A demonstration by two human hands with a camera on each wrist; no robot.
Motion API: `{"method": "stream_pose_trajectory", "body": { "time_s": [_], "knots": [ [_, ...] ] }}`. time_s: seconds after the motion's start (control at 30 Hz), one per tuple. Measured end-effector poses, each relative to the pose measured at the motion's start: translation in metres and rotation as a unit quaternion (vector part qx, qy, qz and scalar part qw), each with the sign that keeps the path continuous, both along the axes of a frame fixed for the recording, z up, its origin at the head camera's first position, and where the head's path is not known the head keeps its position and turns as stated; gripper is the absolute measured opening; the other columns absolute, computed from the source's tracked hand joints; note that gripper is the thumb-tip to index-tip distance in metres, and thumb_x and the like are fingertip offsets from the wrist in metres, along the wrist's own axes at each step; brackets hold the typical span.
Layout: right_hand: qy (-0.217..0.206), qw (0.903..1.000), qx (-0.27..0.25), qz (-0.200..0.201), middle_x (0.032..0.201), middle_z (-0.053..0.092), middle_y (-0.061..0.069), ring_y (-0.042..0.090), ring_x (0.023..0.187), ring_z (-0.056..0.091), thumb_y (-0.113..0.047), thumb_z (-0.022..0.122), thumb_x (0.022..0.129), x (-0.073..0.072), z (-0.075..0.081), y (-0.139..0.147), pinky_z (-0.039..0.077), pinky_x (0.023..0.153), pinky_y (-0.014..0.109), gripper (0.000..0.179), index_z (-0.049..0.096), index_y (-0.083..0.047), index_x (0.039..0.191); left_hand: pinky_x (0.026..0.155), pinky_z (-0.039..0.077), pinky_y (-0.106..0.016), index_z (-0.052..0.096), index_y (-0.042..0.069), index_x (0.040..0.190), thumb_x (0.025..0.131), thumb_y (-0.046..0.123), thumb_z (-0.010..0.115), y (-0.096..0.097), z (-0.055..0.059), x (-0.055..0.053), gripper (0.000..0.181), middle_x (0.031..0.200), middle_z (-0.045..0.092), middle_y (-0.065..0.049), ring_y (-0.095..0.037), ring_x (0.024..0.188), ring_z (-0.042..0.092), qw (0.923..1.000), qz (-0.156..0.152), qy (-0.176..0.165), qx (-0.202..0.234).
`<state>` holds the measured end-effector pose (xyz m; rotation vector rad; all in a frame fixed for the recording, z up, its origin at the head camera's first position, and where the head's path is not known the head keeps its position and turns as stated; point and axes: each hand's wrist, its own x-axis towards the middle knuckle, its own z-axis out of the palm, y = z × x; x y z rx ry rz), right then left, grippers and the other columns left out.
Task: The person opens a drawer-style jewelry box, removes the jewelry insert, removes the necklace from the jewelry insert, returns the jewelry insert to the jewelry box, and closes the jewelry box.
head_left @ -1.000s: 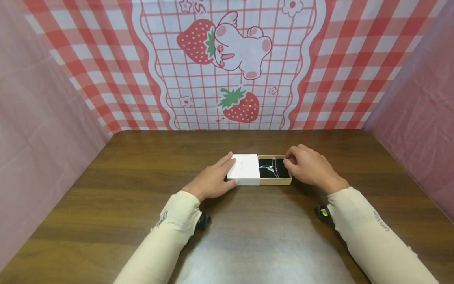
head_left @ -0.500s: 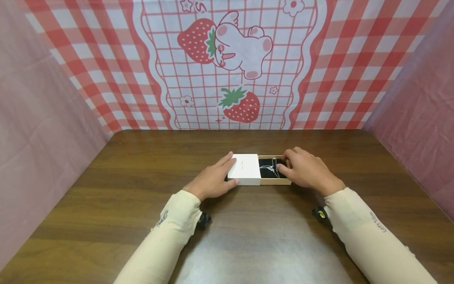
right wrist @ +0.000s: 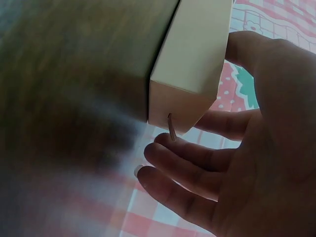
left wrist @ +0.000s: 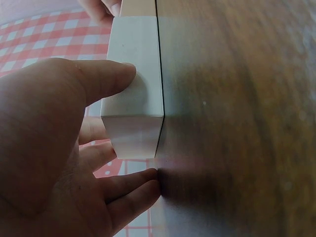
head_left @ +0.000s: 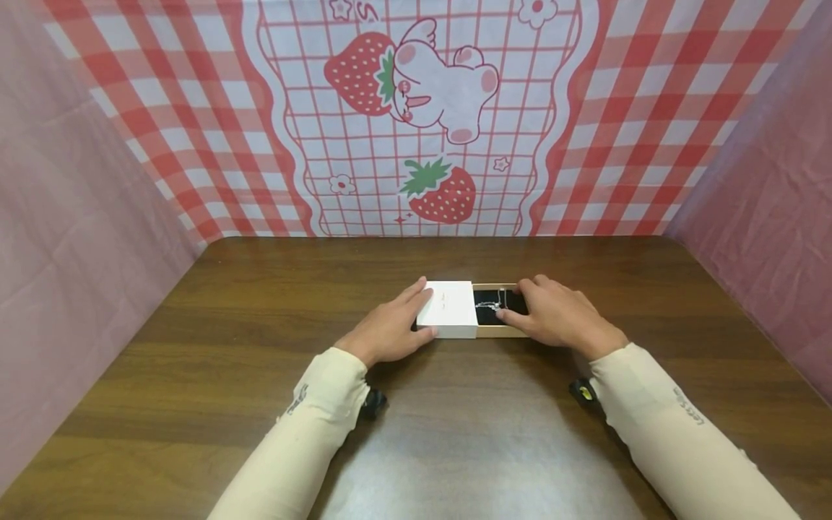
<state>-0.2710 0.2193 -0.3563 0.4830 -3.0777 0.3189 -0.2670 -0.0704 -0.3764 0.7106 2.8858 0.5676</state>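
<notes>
Step in hand, as judged: access to a two-part jewellery box, with the right hand at its contents and the left hand steadying the white sleeve. The next move appears to call for a light pinch on the chain while the sleeve is kept from sliding; a snag on the drawer edge is a risk.

Containers: the sleeve lies flat on the table. The tan drawer projects from the sleeve's right side, its inner part enclosed. A black pad lines the drawer, and a silver-coloured necklace lies on it, just right of the sleeve. A ribbon pull tab hangs from the drawer end farthest from the sleeve.

Hands: the left grips the sleeve's left end, thumb against the near wall, fingers at the far side. The right is loosely spread over the drawer, thumb at the necklace, forefinger by the far wall; no pinch is visible, and thumb contact cannot be confirmed.
</notes>
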Motion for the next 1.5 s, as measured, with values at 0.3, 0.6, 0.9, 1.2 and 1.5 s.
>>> {"method": "stream_pose_trajectory", "body": {
  "time_s": [0.3, 0.6, 0.9, 1.2, 1.5],
  "knots": [
    [-0.016, 0.9996, 0.006, -0.021, 0.129, 0.053, 0.025, 0.035, 0.103, 0.057, -0.064, 0.058, 0.092, 0.002, 0.001, -0.005, 0.049, 0.087, 0.063, 0.082, 0.052, 0.002, 0.14, 0.117, 0.027, -0.04, 0.025, 0.016, 0.16, 0.1, 0.043, 0.058, 0.0, 0.0, 0.0, 0.074, 0.168, 0.011, 0.001, -0.02, 0.148, 0.026, 1.0, -0.001, 0.001, 0.0],
    [-0.029, 0.999, 0.002, -0.032, 0.125, 0.056, 0.026, 0.038, 0.102, 0.059, -0.065, 0.058, 0.092, 0.002, 0.003, -0.012, 0.048, 0.086, 0.065, 0.083, 0.056, 0.005, 0.135, 0.117, 0.029, -0.039, 0.026, 0.014, 0.16, 0.099, 0.042, 0.058, -0.003, 0.001, -0.001, 0.074, 0.168, 0.012, -0.001, -0.02, 0.148, 0.028, 0.9999, -0.007, 0.01, -0.001],
    [-0.024, 0.9994, 0.015, -0.021, 0.124, 0.059, 0.024, 0.036, 0.106, 0.059, -0.065, 0.055, 0.093, -0.002, -0.002, -0.015, 0.05, 0.078, 0.063, 0.076, 0.057, -0.004, 0.138, 0.115, 0.033, -0.041, 0.028, 0.01, 0.159, 0.099, 0.039, 0.059, -0.002, -0.001, 0.0, 0.073, 0.167, 0.014, -0.005, -0.025, 0.145, 0.033, 0.9997, -0.018, 0.018, 0.003],
    [-0.021, 0.9985, 0.005, -0.05, 0.113, 0.064, 0.02, 0.029, 0.089, 0.058, -0.066, 0.063, 0.088, -0.002, -0.001, -0.018, 0.051, 0.067, 0.055, 0.075, 0.062, -0.006, 0.132, 0.115, 0.031, -0.04, 0.026, 0.012, 0.16, 0.1, 0.04, 0.059, 0.001, 0.002, 0.0, 0.074, 0.168, 0.012, -0.003, -0.024, 0.146, 0.032, 0.9997, -0.018, 0.015, 0.002],
    [-0.02, 0.9986, -0.013, -0.047, 0.094, 0.063, 0.01, 0.023, 0.078, 0.055, -0.073, 0.069, 0.078, -0.003, 0.001, -0.019, 0.047, 0.056, 0.042, 0.078, 0.067, -0.009, 0.123, 0.115, 0.032, -0.04, 0.026, 0.012, 0.16, 0.099, 0.041, 0.059, -0.001, 0.002, 0.0, 0.074, 0.167, 0.013, -0.004, -0.025, 0.145, 0.032, 0.9998, -0.015, 0.014, 0.004]
  ]
}}
